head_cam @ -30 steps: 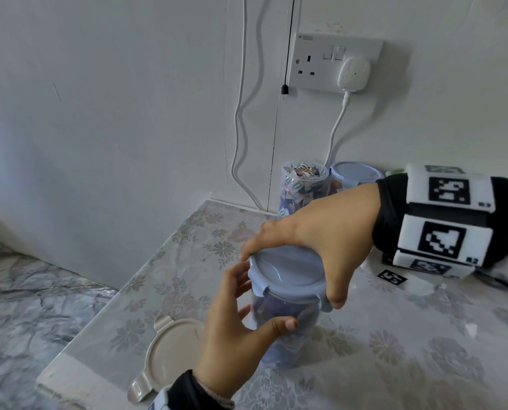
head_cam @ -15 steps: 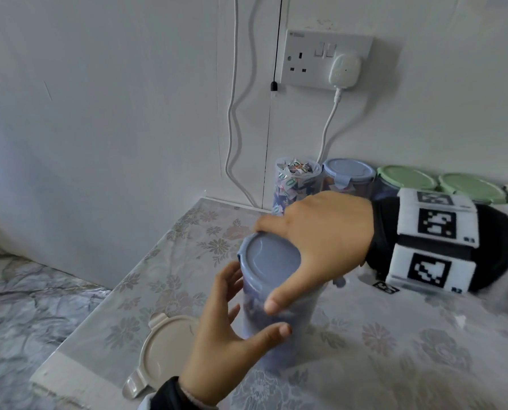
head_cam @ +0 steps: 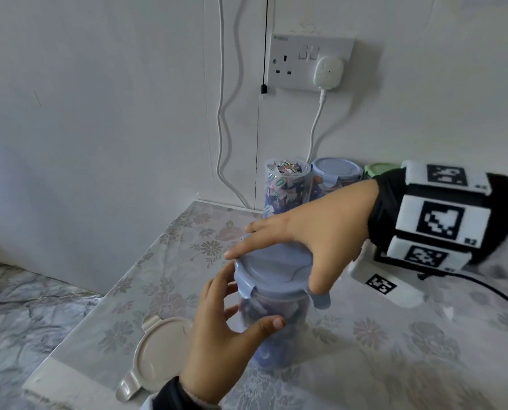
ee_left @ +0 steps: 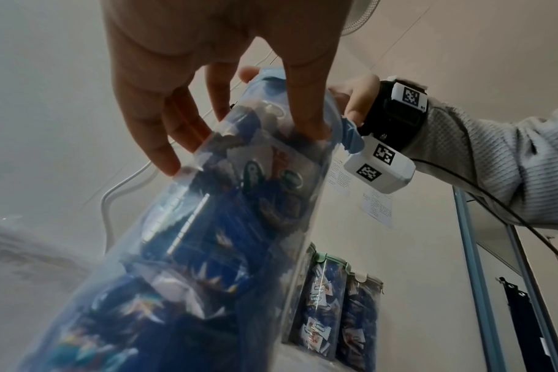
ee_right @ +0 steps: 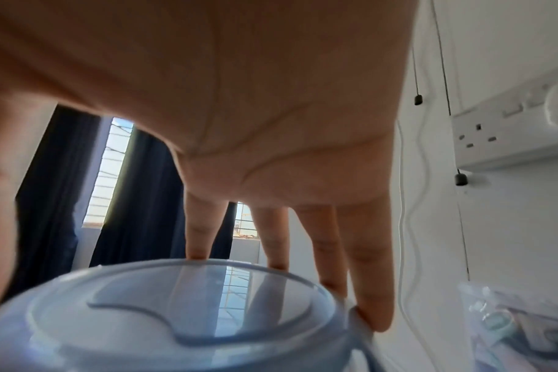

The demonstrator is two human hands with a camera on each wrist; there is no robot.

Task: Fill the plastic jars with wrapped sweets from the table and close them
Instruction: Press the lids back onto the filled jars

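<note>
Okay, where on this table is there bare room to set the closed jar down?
Bare cloth lies between the beige lid, the table's left edge and the open jar at the wall. The near right cloth beside the held jar also looks bare. The wall row is crowded.

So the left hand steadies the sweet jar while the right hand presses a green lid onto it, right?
Not quite: the lid under the right hand is pale blue, not green, as the head view shows. The left hand does grip the jar of sweets.
</note>
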